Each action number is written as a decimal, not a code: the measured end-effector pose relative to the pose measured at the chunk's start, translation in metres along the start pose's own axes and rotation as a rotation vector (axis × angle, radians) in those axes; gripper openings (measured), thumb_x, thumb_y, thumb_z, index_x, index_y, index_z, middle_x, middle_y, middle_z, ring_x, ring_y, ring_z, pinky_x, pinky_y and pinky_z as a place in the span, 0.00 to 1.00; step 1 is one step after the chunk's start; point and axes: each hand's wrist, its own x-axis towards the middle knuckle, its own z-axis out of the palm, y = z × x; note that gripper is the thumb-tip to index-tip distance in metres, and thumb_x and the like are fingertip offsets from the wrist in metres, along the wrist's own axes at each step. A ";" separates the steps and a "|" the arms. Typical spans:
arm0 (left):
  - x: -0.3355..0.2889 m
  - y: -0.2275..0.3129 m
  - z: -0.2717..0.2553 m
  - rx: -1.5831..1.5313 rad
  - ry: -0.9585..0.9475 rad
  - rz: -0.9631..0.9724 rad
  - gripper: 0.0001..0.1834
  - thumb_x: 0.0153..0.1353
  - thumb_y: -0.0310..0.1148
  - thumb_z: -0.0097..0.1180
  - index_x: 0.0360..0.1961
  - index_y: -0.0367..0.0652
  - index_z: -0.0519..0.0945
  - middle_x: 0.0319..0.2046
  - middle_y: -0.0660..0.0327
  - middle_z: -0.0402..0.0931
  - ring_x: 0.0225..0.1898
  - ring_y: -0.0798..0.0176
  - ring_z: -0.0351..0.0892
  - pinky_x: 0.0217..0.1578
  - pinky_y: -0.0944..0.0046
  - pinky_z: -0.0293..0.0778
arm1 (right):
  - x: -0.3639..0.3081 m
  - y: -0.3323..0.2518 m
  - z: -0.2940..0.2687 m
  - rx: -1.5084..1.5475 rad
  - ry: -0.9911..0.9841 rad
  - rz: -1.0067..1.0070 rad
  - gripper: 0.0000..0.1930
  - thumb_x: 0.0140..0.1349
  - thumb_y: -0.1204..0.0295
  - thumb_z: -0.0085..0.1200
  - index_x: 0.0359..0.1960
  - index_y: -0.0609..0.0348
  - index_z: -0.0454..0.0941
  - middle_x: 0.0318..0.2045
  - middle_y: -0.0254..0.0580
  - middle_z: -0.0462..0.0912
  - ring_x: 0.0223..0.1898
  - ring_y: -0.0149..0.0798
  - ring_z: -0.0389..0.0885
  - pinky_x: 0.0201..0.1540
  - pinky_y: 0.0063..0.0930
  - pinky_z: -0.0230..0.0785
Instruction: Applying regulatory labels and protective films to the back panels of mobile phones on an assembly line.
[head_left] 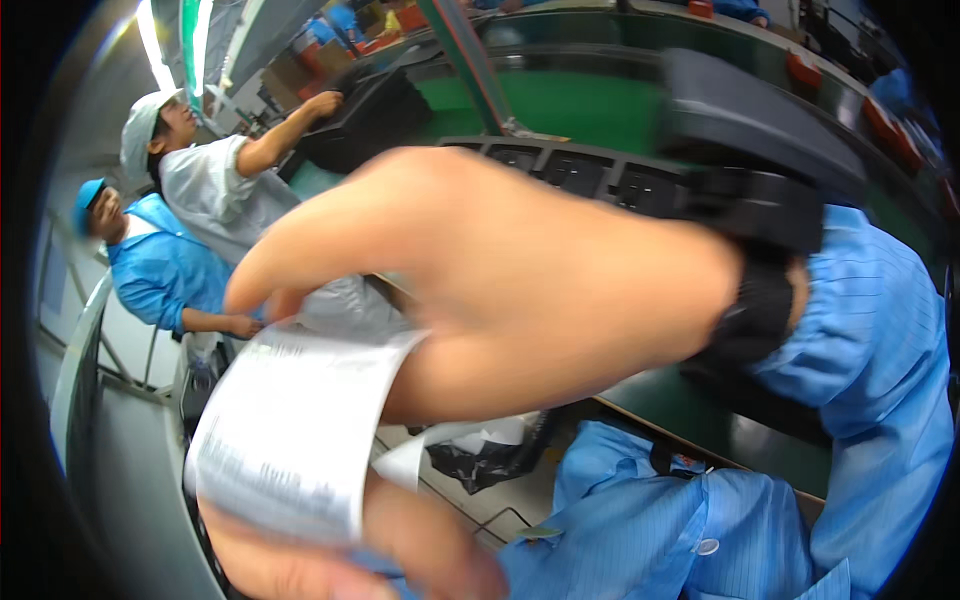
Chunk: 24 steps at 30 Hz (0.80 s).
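Observation:
A white printed label [290, 430], curled into an arc, lies between my two hands close to the camera. My right hand [500, 270] reaches in from the right, its thumb and fingers closed at the label's upper edge; the fingertips are partly hidden behind it. Below, my left hand [425, 540] is closed around the label's lower end, blurred by motion. A narrow white strip [403, 462] sticks out between the hands. A black band [755, 310] wraps my right wrist, below the blue sleeve.
Behind my right hand, black trays [575, 172] stand in a row beside a green conveyor belt [560, 105]. A blurred dark object [760, 115] is above my wrist. Two people [200, 165] work at the left. A black bag [485, 460] is low, near my blue coat [670, 520].

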 end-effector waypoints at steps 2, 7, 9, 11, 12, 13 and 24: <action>-0.034 -0.001 0.020 0.085 -0.147 0.069 0.12 0.58 0.23 0.49 0.44 0.32 0.73 0.27 0.40 0.78 0.25 0.51 0.79 0.27 0.56 0.76 | 0.037 -0.004 0.037 -0.030 0.209 -0.228 0.08 0.40 0.80 0.56 0.27 0.66 0.81 0.26 0.47 0.82 0.34 0.44 0.80 0.39 0.30 0.71; -0.095 -0.020 0.060 0.648 0.036 0.536 0.15 0.62 0.26 0.47 0.51 0.36 0.73 0.29 0.41 0.79 0.23 0.57 0.80 0.20 0.64 0.77 | 0.125 0.028 0.017 -0.443 0.193 -0.227 0.06 0.46 0.78 0.55 0.27 0.65 0.79 0.22 0.43 0.81 0.24 0.39 0.80 0.28 0.29 0.73; -0.156 -0.045 0.047 0.580 0.021 0.568 0.09 0.61 0.20 0.44 0.36 0.31 0.78 0.26 0.33 0.77 0.25 0.40 0.81 0.25 0.51 0.78 | 0.146 0.044 -0.014 -0.633 0.150 -0.187 0.06 0.46 0.77 0.55 0.27 0.64 0.79 0.23 0.43 0.81 0.25 0.40 0.80 0.28 0.30 0.73; -0.189 -0.084 0.039 0.551 0.149 0.620 0.13 0.63 0.24 0.44 0.47 0.31 0.73 0.24 0.33 0.77 0.20 0.47 0.81 0.18 0.58 0.76 | 0.174 0.049 -0.030 -0.780 0.083 -0.187 0.06 0.46 0.77 0.55 0.28 0.64 0.79 0.23 0.44 0.81 0.25 0.41 0.80 0.28 0.30 0.73; -0.200 -0.118 0.051 0.647 0.432 0.772 0.15 0.66 0.27 0.41 0.51 0.31 0.70 0.22 0.36 0.77 0.11 0.53 0.77 0.11 0.62 0.73 | 0.186 0.050 -0.040 -0.830 0.067 -0.195 0.07 0.46 0.76 0.55 0.28 0.64 0.79 0.23 0.44 0.81 0.25 0.41 0.80 0.28 0.30 0.73; -0.217 -0.147 0.044 0.555 0.567 0.775 0.17 0.68 0.31 0.37 0.51 0.33 0.70 0.19 0.38 0.77 0.06 0.58 0.72 0.07 0.68 0.70 | 0.193 0.051 -0.048 -0.890 0.044 -0.197 0.07 0.46 0.76 0.55 0.28 0.64 0.79 0.23 0.44 0.81 0.25 0.41 0.80 0.28 0.31 0.73; -0.275 -0.399 -0.032 -0.347 1.800 0.563 0.23 0.57 0.42 0.56 0.44 0.31 0.73 0.19 0.49 0.77 0.15 0.60 0.75 0.11 0.65 0.69 | 0.210 0.026 -0.122 -1.361 -0.063 -0.215 0.09 0.47 0.73 0.56 0.31 0.62 0.78 0.25 0.47 0.80 0.26 0.44 0.80 0.30 0.33 0.73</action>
